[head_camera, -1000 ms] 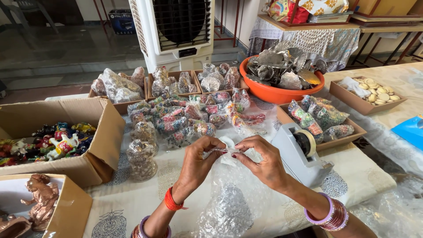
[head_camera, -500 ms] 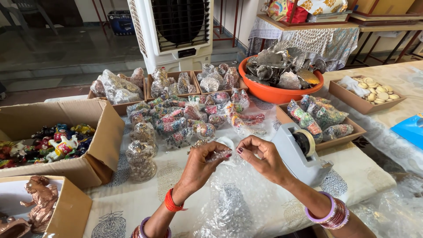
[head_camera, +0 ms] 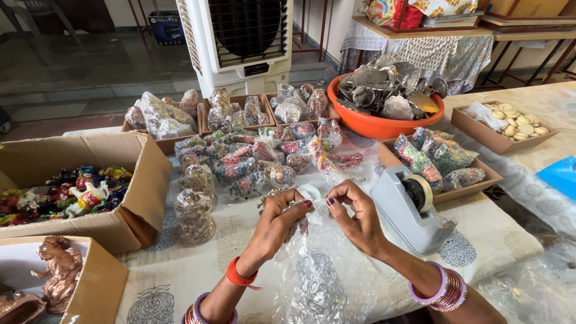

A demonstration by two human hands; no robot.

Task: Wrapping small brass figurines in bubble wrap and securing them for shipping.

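Note:
My left hand [head_camera: 282, 219] and my right hand [head_camera: 354, 217] meet over the table, both pinching the top of a clear plastic bag [head_camera: 321, 276]. A silvery ornament [head_camera: 315, 291] hangs inside the bag below my hands. A small round white piece [head_camera: 310, 192] shows just above my fingertips. Right beside my right hand stands a grey tape dispenser [head_camera: 414, 210] with a beige roll. Several wrapped colourful ornaments [head_camera: 252, 159] lie in a heap just beyond my hands.
An orange bowl [head_camera: 384, 123] of silvery pieces sits behind. Cardboard trays [head_camera: 480, 171] hold wrapped items and pale discs [head_camera: 519, 126]. At the left a cardboard box [head_camera: 144, 180] holds painted figurines; a nearer box [head_camera: 90, 282] holds a copper figure. A white air cooler [head_camera: 240, 42] stands at the back.
My hands have drawn closer together and lower, gathering the top of the bag. The stretched strip seen between them a second ago is gone.

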